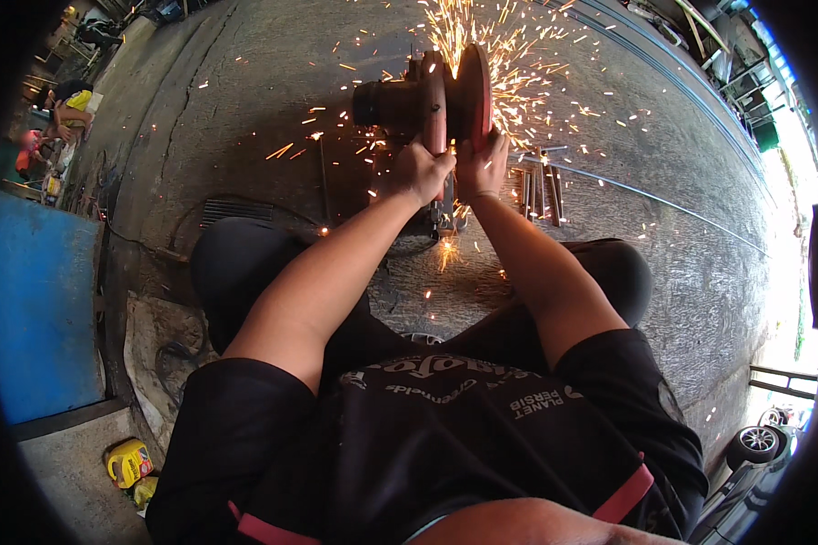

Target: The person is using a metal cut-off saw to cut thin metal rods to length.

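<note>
A cut-off saw with a dark motor [384, 104] and a red disc guard [475, 95] stands on the floor ahead of me, throwing bright sparks [468, 27] forward and around. My left hand [418, 173] is closed round the lower end of the saw's red handle [434, 113]. Just beside it, my right hand [483, 168] is closed at the lower end of the guard; what its fingers grip is hidden. Smaller sparks [447, 252] fall below the saw, between my bent knees. The cutting point is hidden behind the saw and hands.
Several short metal pieces [543, 191] lie right of the saw, by a long thin rod [654, 194]. A dark slotted grate [236, 212] and a cable [141, 241] lie left. Further left are a blue panel [41, 304], a yellow jug [129, 461] and a person [68, 113].
</note>
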The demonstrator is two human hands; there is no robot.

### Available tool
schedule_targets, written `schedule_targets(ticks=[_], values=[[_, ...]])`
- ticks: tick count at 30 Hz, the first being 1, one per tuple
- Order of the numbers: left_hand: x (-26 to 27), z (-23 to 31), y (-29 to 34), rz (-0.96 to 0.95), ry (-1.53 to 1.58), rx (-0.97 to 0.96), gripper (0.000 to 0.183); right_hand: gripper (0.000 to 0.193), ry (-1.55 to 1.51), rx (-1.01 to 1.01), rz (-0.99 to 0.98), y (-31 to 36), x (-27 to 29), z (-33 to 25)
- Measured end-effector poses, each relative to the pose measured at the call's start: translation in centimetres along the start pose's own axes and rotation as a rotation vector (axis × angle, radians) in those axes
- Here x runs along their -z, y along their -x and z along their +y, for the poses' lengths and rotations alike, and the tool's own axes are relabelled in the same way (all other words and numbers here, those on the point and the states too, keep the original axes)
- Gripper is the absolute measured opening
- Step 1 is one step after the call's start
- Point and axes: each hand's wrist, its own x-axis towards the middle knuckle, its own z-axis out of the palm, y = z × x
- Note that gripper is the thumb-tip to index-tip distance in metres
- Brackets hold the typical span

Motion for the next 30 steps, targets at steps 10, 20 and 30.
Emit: schedule_targets(ticks=[10,20,30], values=[[0.1,0.6,0.2,-0.007,0.049,-0.036,0.032,0.038,0.004,-0.014,-0.013,0.1,0.0,0.0],[-0.1,-0.1,0.0,0.016,0.046,-0.044,0.033,0.042,0.009,0.012,-0.014,0.1,-0.2,0.3],[0.2,0.7,0.4,-0.011,0.023,-0.014,0.038,0.049,0.026,0.003,-0.033,0.1,0.0,0.3]])
